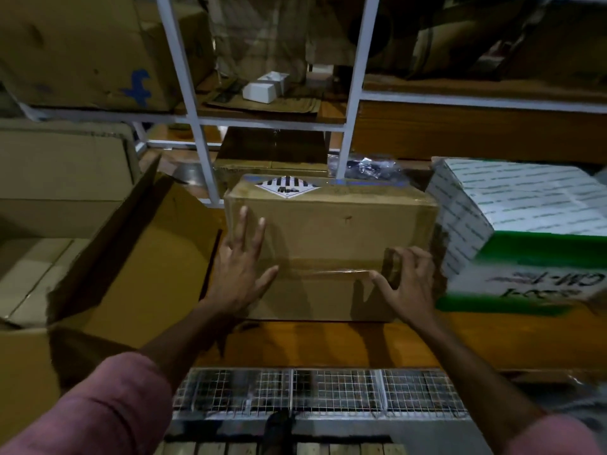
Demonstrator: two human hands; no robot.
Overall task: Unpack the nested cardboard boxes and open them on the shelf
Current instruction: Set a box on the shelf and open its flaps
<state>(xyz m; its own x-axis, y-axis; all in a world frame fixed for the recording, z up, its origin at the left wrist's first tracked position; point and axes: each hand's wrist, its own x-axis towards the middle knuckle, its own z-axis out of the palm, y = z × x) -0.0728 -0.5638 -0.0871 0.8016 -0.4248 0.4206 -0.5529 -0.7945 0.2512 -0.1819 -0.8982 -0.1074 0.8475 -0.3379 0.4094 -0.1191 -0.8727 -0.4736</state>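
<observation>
A sealed brown cardboard box with clear tape and a black-and-white diamond label stands on the wooden shelf in the middle of the view. My left hand lies flat against the box's left front with straight, spread fingers. My right hand is at the box's right front, its fingers bent like claws at the end of the tape strip; whether they pinch the tape is unclear. A large open cardboard box with raised flaps stands to the left, with several flat boxes inside.
A white and green printed carton sits close on the right, touching the sealed box. White metal shelf posts rise behind. More cartons fill the upper shelf. A wire mesh panel runs below the shelf's front edge.
</observation>
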